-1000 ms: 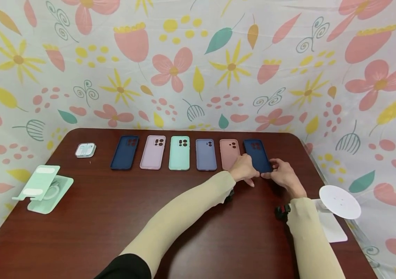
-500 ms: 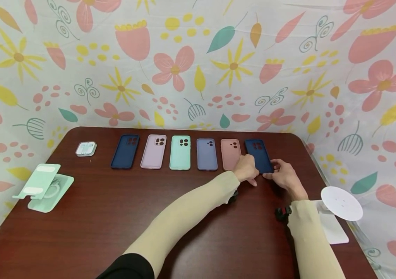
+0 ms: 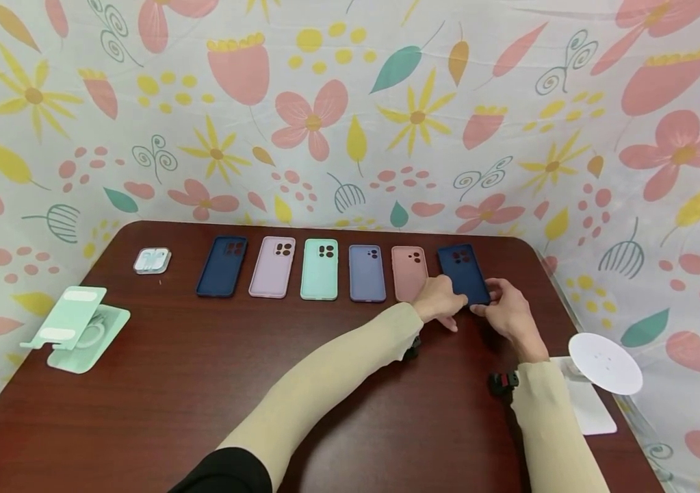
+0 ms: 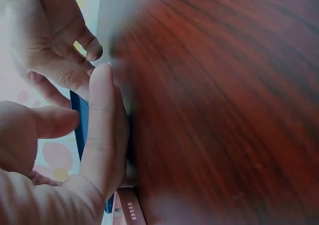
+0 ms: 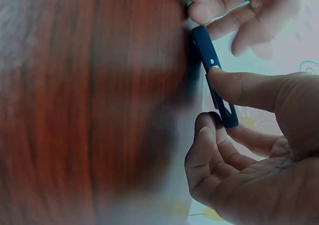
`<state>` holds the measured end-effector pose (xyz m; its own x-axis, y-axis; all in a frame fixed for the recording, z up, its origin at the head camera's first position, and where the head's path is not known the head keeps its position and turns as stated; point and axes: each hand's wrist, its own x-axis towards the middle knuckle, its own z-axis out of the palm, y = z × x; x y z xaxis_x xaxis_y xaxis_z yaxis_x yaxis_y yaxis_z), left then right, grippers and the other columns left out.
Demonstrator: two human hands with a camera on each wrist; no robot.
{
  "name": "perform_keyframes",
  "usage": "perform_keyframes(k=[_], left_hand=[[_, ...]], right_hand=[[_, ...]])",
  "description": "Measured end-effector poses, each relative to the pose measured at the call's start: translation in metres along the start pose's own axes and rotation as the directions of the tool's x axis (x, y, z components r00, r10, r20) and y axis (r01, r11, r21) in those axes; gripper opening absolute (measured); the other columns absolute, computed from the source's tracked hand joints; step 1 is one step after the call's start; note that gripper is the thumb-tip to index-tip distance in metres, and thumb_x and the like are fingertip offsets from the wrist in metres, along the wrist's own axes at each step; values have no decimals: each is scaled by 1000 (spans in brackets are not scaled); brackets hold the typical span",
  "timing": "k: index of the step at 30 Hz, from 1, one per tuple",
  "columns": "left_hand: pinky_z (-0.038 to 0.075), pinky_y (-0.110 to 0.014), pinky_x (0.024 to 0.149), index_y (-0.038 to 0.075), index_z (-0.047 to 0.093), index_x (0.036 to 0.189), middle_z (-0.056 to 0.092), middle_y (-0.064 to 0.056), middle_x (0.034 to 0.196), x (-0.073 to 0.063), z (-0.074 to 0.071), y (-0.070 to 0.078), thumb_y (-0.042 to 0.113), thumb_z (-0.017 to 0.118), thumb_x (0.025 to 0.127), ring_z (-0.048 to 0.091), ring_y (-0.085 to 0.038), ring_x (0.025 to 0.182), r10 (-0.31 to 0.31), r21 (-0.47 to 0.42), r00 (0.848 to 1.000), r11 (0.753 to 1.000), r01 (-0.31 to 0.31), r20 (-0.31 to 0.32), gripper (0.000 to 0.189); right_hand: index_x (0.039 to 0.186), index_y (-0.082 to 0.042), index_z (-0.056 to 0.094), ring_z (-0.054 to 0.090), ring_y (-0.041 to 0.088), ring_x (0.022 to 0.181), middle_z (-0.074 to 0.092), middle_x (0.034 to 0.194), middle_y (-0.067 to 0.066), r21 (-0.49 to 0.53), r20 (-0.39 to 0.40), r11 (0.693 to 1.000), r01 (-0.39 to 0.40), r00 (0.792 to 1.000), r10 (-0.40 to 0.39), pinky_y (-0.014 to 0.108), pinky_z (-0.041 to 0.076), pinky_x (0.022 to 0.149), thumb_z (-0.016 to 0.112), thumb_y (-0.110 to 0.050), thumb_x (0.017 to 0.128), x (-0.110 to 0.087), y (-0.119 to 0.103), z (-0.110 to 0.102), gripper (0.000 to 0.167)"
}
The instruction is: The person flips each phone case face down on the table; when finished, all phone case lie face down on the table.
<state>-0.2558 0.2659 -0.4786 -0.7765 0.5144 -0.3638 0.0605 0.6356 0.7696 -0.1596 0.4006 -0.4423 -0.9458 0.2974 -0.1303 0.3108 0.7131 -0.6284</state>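
A dark blue phone case (image 3: 464, 271) lies back side up at the right end of a row of cases, its camera cutouts toward the wall. My left hand (image 3: 440, 299) pinches its near left corner; in the left wrist view the case edge (image 4: 79, 128) shows between thumb and a long, straight finger. At the near right corner, my right hand (image 3: 510, 311) grips the case. The right wrist view shows the right thumb (image 5: 244, 88) pressed on the case's near edge (image 5: 205, 46), with fingers bent round its end. Part of the case is hidden behind the fingers.
Left of it lie a pink case (image 3: 408, 270), a grey-blue case (image 3: 366, 274), a mint case (image 3: 319, 270), a lilac case (image 3: 272, 268) and another dark blue case (image 3: 221, 267). Earphones in a box (image 3: 152, 260) and a mint stand (image 3: 87, 335) are left; a white stand (image 3: 605, 363) is right.
The dark blue case has shifted slightly to the right, and both hands have moved a little with it. The other cases keep their places.
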Motion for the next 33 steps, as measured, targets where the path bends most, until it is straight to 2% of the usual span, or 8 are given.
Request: perform_keyframes(k=[3,6,11,17,24,27,29,33], left_hand=[[67,-30,61,2,66,87,67,-11,67,-22,-7,5,35,66,109,77,-22,56,12,-175,1000,984,-12,-2,39],[70,-40,64,-6,70,106,66,-16,77,-43,-13,11,41,70,107,77,-28,61,30,-324,1000,946,-31,-10,47],[71,-50,74,-7,67,130,72,-24,97,-54,-16,15,52,72,103,78,-33,68,24,-432,999,901,-37,-37,65],[70,-54,78,-6,68,122,73,-27,95,-56,-17,18,59,72,101,80,-40,77,1,-465,999,885,-17,-35,68],[70,-56,81,-5,69,116,72,-30,101,-59,-23,15,47,72,104,80,-48,90,27,-510,1000,860,-28,-9,53],[69,-57,84,-8,67,124,71,-31,103,-60,-26,14,42,71,105,77,-42,77,40,-523,999,852,-34,1,54],[69,-57,84,-6,60,141,70,-29,104,-59,-28,15,38,71,105,73,-33,67,51,-518,999,854,-51,-14,59],[70,-56,82,9,36,169,71,-25,103,-57,-30,17,27,70,107,63,-21,54,102,-469,992,874,-128,-81,72]], right_hand=[[159,9,41,58,37,105,58,129,32,-9,-21,1000,19,1000,-19,41,51,85,76,-12,99,-1,-2,-1,73],[159,8,41,59,37,104,60,127,32,-26,-43,999,38,998,-39,41,52,84,77,-11,98,-2,-4,-2,74],[161,6,40,62,40,106,60,129,33,-34,-75,997,67,995,-69,48,54,86,77,-10,98,-6,-9,-3,75],[162,2,42,68,44,111,63,130,33,-27,-112,992,119,986,-122,51,58,88,78,-8,97,-11,-16,-1,74],[162,-3,45,72,40,108,67,125,28,-8,-86,987,158,984,-158,30,54,80,75,-7,99,-11,-21,2,70],[162,-1,46,72,37,105,67,124,28,-9,-60,985,170,984,-170,26,52,78,74,-7,100,-11,-20,1,68],[161,1,45,71,34,103,67,124,27,-13,-31,984,175,984,-175,26,52,78,72,-7,101,-11,-18,1,66],[160,5,46,67,29,97,65,124,27,-7,42,985,175,984,-174,23,51,74,70,-9,105,-8,-14,0,62]])
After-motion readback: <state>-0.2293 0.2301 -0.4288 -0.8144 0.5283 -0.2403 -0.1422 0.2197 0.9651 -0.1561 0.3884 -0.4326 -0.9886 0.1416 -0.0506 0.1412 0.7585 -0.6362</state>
